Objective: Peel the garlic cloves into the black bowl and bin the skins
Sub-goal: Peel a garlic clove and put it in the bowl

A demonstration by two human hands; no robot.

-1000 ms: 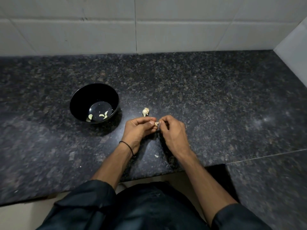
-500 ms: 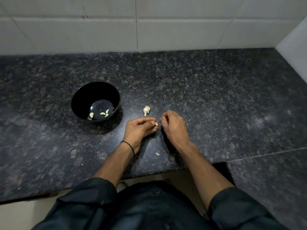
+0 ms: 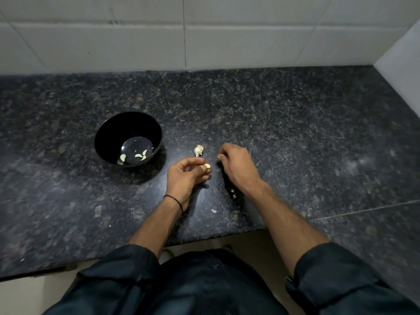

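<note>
Cloves [image 3: 122, 157], peeled, in black bowl [image 3: 106, 135] at left of surface [image 3: 295, 133]. Then left hand [image 3: 185, 176], grip pinching one clove [image 3: 207, 166] at fingertips: light, smooth, likely slippery, best taken by its sides. Right hand [image 3: 236, 167] grip curled; cannot tell if holding anything.

Glossy black bowl [image 3: 106, 142] on polished speckled stone counter [image 3: 284, 137]; matt tiled wall [image 3: 250, 42].

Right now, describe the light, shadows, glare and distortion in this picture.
Head view: dim overall; the left hand and right hand throw dark shadows on the counter; glare in the bottom of the bowl and a pale sheen at the counter's right; the wide-angle lens bows the tile lines; the garlic clove in the left hand's fingertips looks sharp.
</note>
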